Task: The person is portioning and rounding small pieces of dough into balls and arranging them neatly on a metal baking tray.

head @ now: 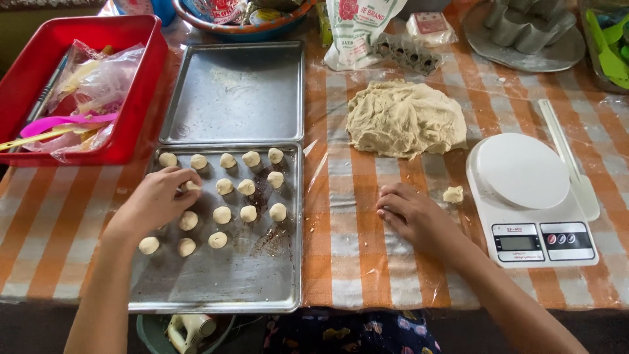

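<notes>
Small pale dough ball (190,186) under fingertips of left hand (156,202), in second row of near rectangular steel baking tray (262,288). Fingers curled down around ball, pinching or pressing it onto tray; exact grip hidden by fingers. Around it, about sixteen more small pale dough balls (248,214) in four loose rows over far and middle part of tray; near part bare metal with dark greasy smears.

Right hand (414,216) resting on plastic-covered orange-and-white checked tablecloth (341,249), right of tray. Fingers bent, tips pressed to cloth, knuckles up; whether anything lies under them cannot be told. Hands well apart, one on each side of tray's right rim.

Second steel baking tray (236,92) just beyond first, edges touching; holds nothing but faint floury marks.

Large lump of beige dough (406,118) on cloth beyond right hand, surface rough and torn. Small torn scrap of dough (453,194) near it, just beside white digital kitchen scale (524,196) with round platform, nothing on platform. White flat plastic spatula (569,164) lying along scale's far right side.

Red plastic bin (131,131) at far left, holding crumpled clear plastic bags (98,82), pink spatula (65,122) and yellow stick-like tool (33,137).

Along far edge: orange-rimmed bowl (242,31) with packets inside, white flour bag (357,29), grey round metal plate (524,58) carrying metal cutter rings, clear container (606,52) with green utensils.
</notes>
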